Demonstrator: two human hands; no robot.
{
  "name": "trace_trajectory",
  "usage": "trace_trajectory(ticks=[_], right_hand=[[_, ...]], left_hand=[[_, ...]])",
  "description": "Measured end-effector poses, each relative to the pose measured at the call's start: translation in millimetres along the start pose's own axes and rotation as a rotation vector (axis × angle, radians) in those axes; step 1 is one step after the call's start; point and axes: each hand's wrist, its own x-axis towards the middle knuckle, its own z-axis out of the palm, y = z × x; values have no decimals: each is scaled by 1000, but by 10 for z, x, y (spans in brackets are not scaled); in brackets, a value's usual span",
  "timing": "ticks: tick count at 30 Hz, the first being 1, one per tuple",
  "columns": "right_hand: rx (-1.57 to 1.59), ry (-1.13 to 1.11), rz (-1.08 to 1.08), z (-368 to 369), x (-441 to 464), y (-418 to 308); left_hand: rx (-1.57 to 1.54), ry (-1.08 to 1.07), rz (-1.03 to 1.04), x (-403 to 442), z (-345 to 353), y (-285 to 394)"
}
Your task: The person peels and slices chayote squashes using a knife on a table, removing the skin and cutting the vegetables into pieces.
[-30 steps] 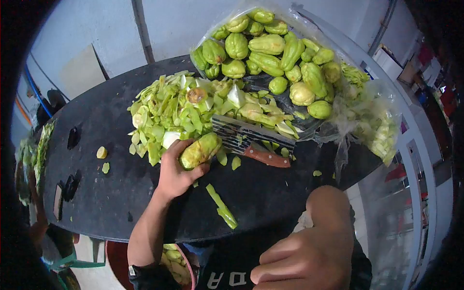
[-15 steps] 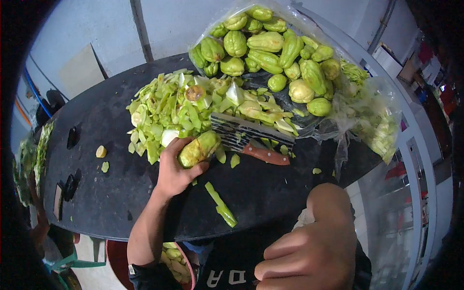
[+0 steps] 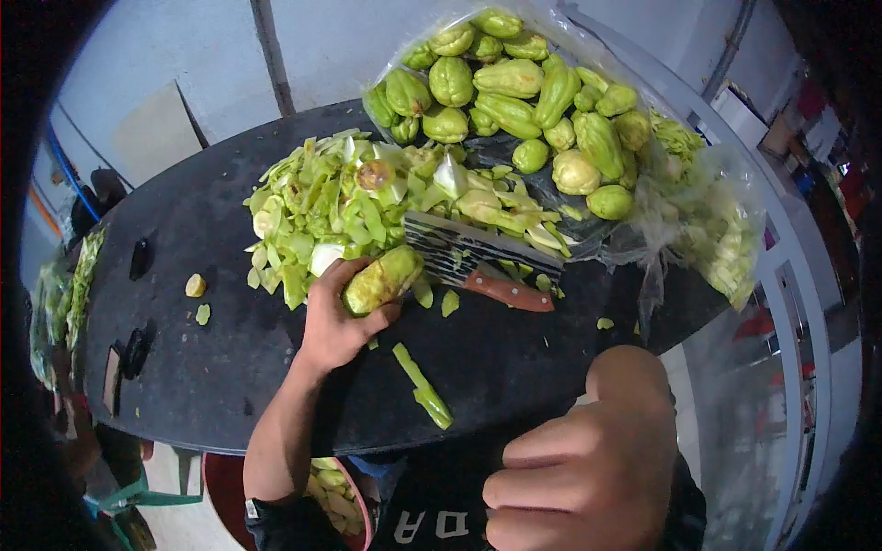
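Evidently the peeling looks partway: the left hand (image 3: 338, 323) has its fingers wrapped around a green squash (image 3: 386, 278) whose skin looks mostly on, a heap of peelings (image 3: 354, 209) lies just beyond those fingers, and a cleaver (image 3: 459, 254) rests to their right. Farther beyond them, a clear bag (image 3: 588, 48) of whole squash (image 3: 508, 79) seems untouched. Below those fingers, the table (image 3: 216, 367) hides part of a bucket (image 3: 364, 505) of pale pieces (image 3: 335, 502); the right hand (image 3: 583, 468) is curled, and I cannot tell whether its fingers hold anything
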Motion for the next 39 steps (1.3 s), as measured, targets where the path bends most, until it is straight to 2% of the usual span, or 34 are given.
trace_trajectory(ticks=[3, 5, 7, 9, 11, 12, 14, 19, 21, 23, 25, 26, 29, 32, 34, 35, 37, 38, 39], right_hand=[[-71, -56, -20, -23, 17, 46], [-162, -171, 286, -139, 74, 103], [-206, -53, 338, -161, 33, 403], [-153, 83, 470, -156, -87, 775], [-283, -14, 698, -263, -195, 1100], [-340, 4, 723, -268, -294, 1280], [-416, 28, 753, -239, -493, 1535], [-357, -106, 1003, -235, -738, 1781], [-391, -103, 1005, -294, -958, 1932], [-411, -156, 1208, -381, -1180, 2128], [-516, -176, 1287, -531, -1498, 2253], [-612, -261, 1350, -626, -1569, 2254], [-584, -203, 1485, -849, -1625, 2106], [-553, -196, 1468, -903, -1564, 2094], [-375, -352, 1436, -882, -1500, 2112], [-374, -353, 1429, -838, -1495, 2157], [-605, 205, 1336, -690, -1615, 2301], [-845, 194, 1334, -699, -1684, 2360], [-849, 205, 1325, -712, -1780, 2396]], left_hand=[[-4, 4, 12, 5, -1, -30], [4, 5, 23, 15, -5, -46], [13, 3, 83, 14, -9, -71], [-38, 44, 43, -20, 24, -112], [-20, 2, 29, 6, 9, -1], [70, 0, 37, 3, -7, 90], [48, -12, 41, 8, 4, 65], [-23, 2, 5, -1, 28, -18], [-56, 4, -9, -13, 53, -16], [-84, 1, -34, -15, 34, -29], [-43, 14, -17, -10, 30, -29], [-10, 2, -7, -6, 25, -32], [38, 46, 24, -24, 8, -145], [31, -7, 27, 4, 17, -4], [47, -6, 31, -2, 5, 21], [57, -10, 44, 6, -2, 39], [92, -9, 57, -19, 13, 46], [63, -3, 40, -38, 28, -6], [36, 7, 37, -9, 10, -24]])
